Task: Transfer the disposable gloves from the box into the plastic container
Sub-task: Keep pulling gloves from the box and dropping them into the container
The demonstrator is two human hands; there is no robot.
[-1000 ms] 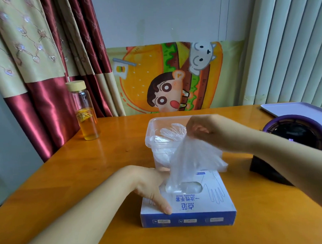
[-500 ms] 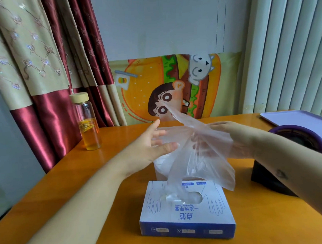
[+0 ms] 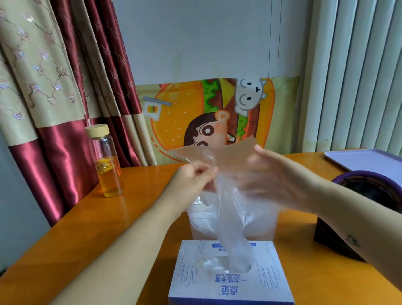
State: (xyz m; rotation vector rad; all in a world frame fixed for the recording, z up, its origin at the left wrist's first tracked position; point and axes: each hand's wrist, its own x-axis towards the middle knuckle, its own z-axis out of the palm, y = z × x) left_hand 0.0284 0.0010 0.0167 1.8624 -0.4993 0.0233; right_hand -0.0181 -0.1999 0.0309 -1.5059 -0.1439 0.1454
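We pinch the glove [image 3: 232,231] by its top edge with our left hand [image 3: 192,179], fingers curled on the film. Our right hand [image 3: 275,183], blurred, spreads straight fingers against the sheet, not curled round it. The glove hangs above the container [image 3: 267,225], its lower end trailing into the box [image 3: 231,287] slot. The container, with more clear film inside, stands just behind the box on the table [image 3: 106,225]. A bottle [image 3: 107,165] stands well left.

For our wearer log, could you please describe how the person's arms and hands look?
Both forearms are bare, with no sleeves in view. The left hand and right hand wear no gloves or watch. A small dark mark sits on the right forearm.
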